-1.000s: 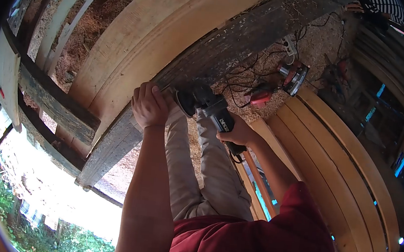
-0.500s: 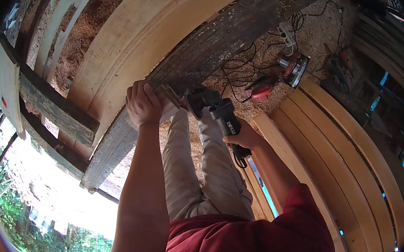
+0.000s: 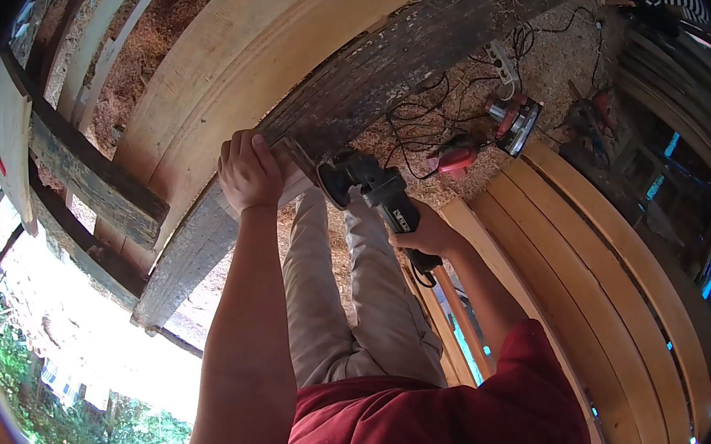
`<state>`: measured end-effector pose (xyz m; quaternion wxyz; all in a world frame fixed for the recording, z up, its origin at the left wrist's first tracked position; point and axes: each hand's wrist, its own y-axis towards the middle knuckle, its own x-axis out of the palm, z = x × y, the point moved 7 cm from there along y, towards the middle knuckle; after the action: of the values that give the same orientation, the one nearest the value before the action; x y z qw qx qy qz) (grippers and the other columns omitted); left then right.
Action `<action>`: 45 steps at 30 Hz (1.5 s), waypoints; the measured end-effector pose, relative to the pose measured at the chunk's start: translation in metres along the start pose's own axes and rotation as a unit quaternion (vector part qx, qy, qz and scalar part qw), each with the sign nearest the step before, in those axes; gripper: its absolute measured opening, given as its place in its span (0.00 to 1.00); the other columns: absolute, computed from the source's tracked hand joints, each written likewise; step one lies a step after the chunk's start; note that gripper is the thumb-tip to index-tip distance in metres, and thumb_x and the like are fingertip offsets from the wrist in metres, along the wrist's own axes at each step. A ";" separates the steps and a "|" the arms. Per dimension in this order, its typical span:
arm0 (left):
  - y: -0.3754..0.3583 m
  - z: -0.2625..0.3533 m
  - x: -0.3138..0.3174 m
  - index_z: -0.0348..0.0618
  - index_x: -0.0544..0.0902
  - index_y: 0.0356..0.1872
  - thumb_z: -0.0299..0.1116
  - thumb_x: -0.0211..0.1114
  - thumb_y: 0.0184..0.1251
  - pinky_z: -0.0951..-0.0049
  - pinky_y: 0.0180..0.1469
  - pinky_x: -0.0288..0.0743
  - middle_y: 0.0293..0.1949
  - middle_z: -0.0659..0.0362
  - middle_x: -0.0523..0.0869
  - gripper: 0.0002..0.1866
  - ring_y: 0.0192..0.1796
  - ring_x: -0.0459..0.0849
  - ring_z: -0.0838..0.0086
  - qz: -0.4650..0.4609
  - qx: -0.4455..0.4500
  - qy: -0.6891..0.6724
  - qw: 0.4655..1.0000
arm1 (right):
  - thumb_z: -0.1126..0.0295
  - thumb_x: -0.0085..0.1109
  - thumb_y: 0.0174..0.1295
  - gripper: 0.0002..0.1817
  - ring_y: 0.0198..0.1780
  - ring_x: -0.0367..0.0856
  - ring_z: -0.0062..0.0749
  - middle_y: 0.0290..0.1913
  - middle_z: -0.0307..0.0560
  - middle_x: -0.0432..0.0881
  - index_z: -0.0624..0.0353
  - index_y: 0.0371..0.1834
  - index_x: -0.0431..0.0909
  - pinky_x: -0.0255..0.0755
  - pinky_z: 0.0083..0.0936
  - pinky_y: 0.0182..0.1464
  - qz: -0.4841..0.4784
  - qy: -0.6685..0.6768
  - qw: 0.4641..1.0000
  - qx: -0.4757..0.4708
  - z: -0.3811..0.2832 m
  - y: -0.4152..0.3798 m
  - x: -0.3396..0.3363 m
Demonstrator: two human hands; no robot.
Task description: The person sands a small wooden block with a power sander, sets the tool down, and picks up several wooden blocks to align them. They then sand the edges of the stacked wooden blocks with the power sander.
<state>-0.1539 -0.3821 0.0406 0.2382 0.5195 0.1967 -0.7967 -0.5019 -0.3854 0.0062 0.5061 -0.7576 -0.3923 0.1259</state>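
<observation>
My right hand [image 3: 428, 232] is wrapped round the body of a black angle grinder [image 3: 393, 202], its cord end toward me. The grinder's disc [image 3: 335, 187] stands tilted close beside the end of a wooden piece [image 3: 296, 165] at the edge of the dark, worn bench plank [image 3: 342, 92]. My left hand [image 3: 249, 171] is closed over that wooden piece, holding it against the plank, with the thumb on top. The piece is partly hidden under my palm.
Wide pale boards [image 3: 215, 80] lie beyond the plank. On the shavings-covered floor are a red power tool [image 3: 456, 158], a red-and-silver power tool [image 3: 515, 122], a power strip [image 3: 501, 63] and tangled cords. Long planks [image 3: 574, 260] are stacked at the right.
The grinder's head has tilted so that more of the disc edge shows, slightly nearer the wooden piece. My left hand keeps its hold; the whole view has shifted a little.
</observation>
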 end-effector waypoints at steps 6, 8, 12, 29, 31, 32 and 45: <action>0.000 0.000 -0.001 0.42 0.84 0.39 0.41 0.47 0.85 0.46 0.55 0.76 0.43 0.51 0.87 0.20 0.48 0.83 0.47 0.014 0.000 0.002 1.000 | 0.73 0.80 0.54 0.29 0.34 0.89 0.31 0.35 0.45 0.87 0.62 0.57 0.76 0.84 0.35 0.41 -0.024 0.014 1.000 0.005 -0.007 0.000 0.006; 0.000 0.000 -0.002 0.43 0.84 0.39 0.41 0.48 0.85 0.47 0.54 0.76 0.43 0.51 0.87 0.19 0.48 0.83 0.47 0.012 -0.001 0.004 1.000 | 0.73 0.80 0.54 0.29 0.35 0.89 0.31 0.35 0.45 0.87 0.62 0.58 0.76 0.84 0.35 0.41 -0.022 0.001 1.000 0.016 -0.009 0.000 0.005; 0.000 0.000 -0.002 0.43 0.84 0.40 0.41 0.49 0.85 0.47 0.54 0.76 0.43 0.52 0.87 0.19 0.48 0.83 0.48 0.017 -0.003 -0.005 1.000 | 0.73 0.80 0.55 0.29 0.35 0.89 0.31 0.36 0.46 0.87 0.62 0.59 0.75 0.85 0.36 0.41 -0.008 -0.023 0.999 0.023 -0.012 -0.002 0.002; 0.000 0.000 -0.006 0.44 0.84 0.41 0.40 0.51 0.85 0.48 0.55 0.77 0.44 0.53 0.87 0.16 0.51 0.84 0.50 -0.001 -0.023 -0.005 1.000 | 0.71 0.81 0.55 0.30 0.35 0.90 0.31 0.36 0.46 0.88 0.61 0.58 0.75 0.86 0.36 0.41 -0.008 -0.013 0.999 0.036 -0.004 0.008 0.005; 0.000 0.001 -0.006 0.44 0.84 0.41 0.40 0.51 0.85 0.48 0.56 0.77 0.45 0.53 0.87 0.16 0.51 0.83 0.50 -0.001 -0.023 -0.008 1.000 | 0.71 0.81 0.56 0.29 0.35 0.90 0.31 0.37 0.46 0.88 0.61 0.58 0.75 0.86 0.36 0.41 -0.007 0.003 0.999 0.033 -0.008 0.008 0.006; 0.000 0.001 -0.006 0.44 0.84 0.41 0.40 0.51 0.84 0.48 0.56 0.77 0.45 0.53 0.87 0.16 0.51 0.83 0.50 0.004 -0.021 -0.010 1.000 | 0.71 0.81 0.56 0.29 0.35 0.90 0.32 0.37 0.46 0.88 0.61 0.58 0.75 0.86 0.37 0.41 -0.008 0.015 0.999 0.027 -0.013 0.007 0.008; -0.003 -0.010 -0.010 0.45 0.81 0.39 0.41 0.60 0.69 0.46 0.55 0.77 0.44 0.52 0.84 0.10 0.52 0.83 0.50 0.027 -0.041 -0.059 0.997 | 0.71 0.79 0.57 0.21 0.34 0.91 0.35 0.37 0.44 0.87 0.57 0.51 0.80 0.86 0.40 0.38 0.134 0.040 0.990 0.005 -0.022 -0.012 -0.039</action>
<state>-0.1450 -0.3728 0.0459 0.2921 0.4670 0.2004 -0.8102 -0.5206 -0.4260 0.0187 0.5039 -0.8052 -0.2661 0.1643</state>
